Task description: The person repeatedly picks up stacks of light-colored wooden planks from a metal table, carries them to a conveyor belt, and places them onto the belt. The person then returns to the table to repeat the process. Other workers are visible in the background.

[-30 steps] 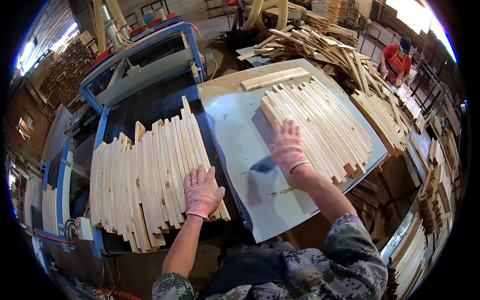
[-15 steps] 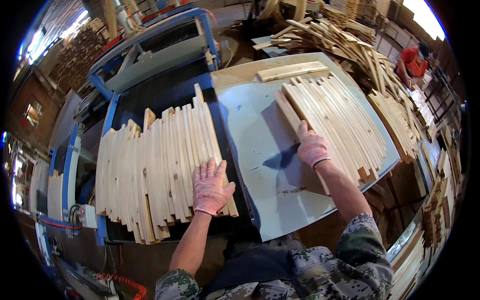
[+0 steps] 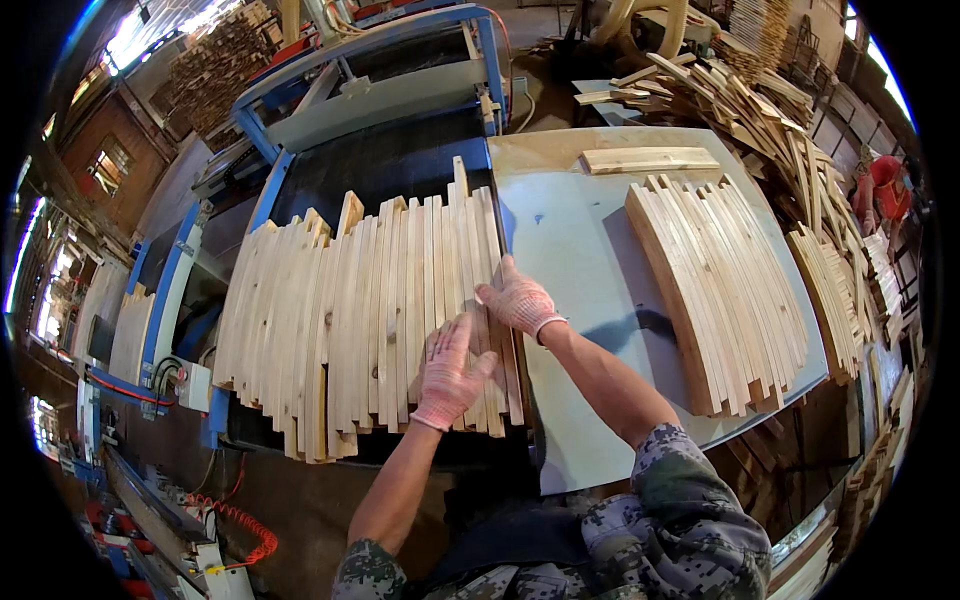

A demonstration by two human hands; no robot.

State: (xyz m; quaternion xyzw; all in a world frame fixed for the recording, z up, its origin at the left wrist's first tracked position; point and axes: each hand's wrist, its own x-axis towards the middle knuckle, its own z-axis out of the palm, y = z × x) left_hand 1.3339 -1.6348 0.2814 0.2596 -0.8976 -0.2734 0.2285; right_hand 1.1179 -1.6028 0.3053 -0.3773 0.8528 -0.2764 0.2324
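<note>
A row of pale wooden strips [image 3: 350,310], their ends uneven, lies side by side on a black conveyor belt [image 3: 390,150]. My left hand [image 3: 452,375], in a pink-and-white knit glove, rests flat on the right part of this row, fingers stretched out. At the row's right edge, my gloved right hand [image 3: 522,300] grips the outermost wooden strip [image 3: 512,375], thumb on top; its other fingers are partly hidden. A second bundle of strips [image 3: 715,290] lies to the right on a pale blue-grey board [image 3: 590,400], apart from both hands.
One loose strip [image 3: 650,160] lies across the board's far end. A blue machine frame [image 3: 370,75] spans the belt beyond the row. Piled offcuts [image 3: 750,120] stand at the far right, near a person in red [image 3: 885,190]. A coiled red hose [image 3: 245,525] hangs lower left.
My right hand has moved left from the bundle on the board to the belt row, bringing a strip against its edge. My left hand stays on the row. The view has shifted.
</note>
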